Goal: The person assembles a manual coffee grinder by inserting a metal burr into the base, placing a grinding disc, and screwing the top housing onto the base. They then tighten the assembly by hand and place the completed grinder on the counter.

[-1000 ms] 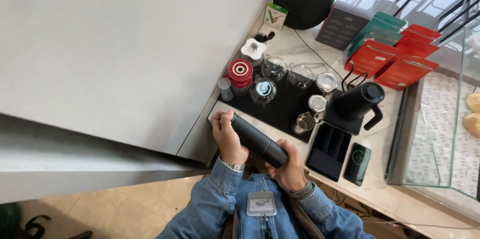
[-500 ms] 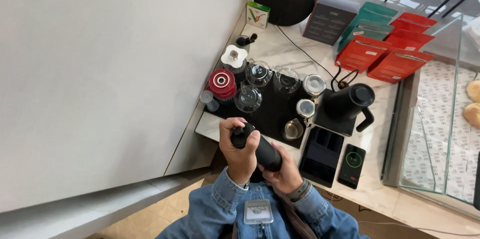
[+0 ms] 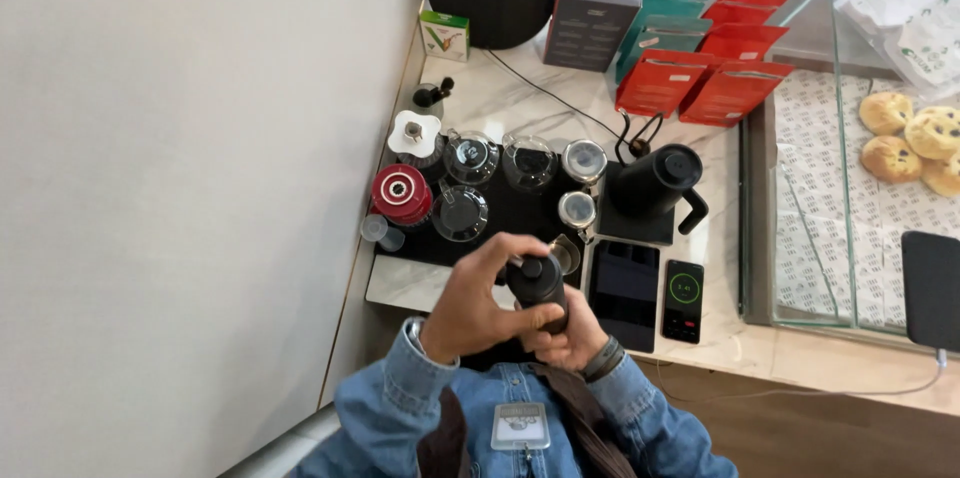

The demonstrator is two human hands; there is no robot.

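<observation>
Black grinder (image 3: 537,283) held upright over counter edge (image 3: 400,288), close to chest, just in front of black mat (image 3: 510,213) with glass jugs (image 3: 470,156). Left hand (image 3: 478,310) wrapped tight round its body, fingers curled over the top. Right hand (image 3: 565,335) closed on lower part from below. Black kettle (image 3: 660,181) and phone (image 3: 683,287) to the right.

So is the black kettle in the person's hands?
No, the black kettle stands on the counter behind the scale, while the left hand and right hand hold a black cylindrical grinder.
</observation>
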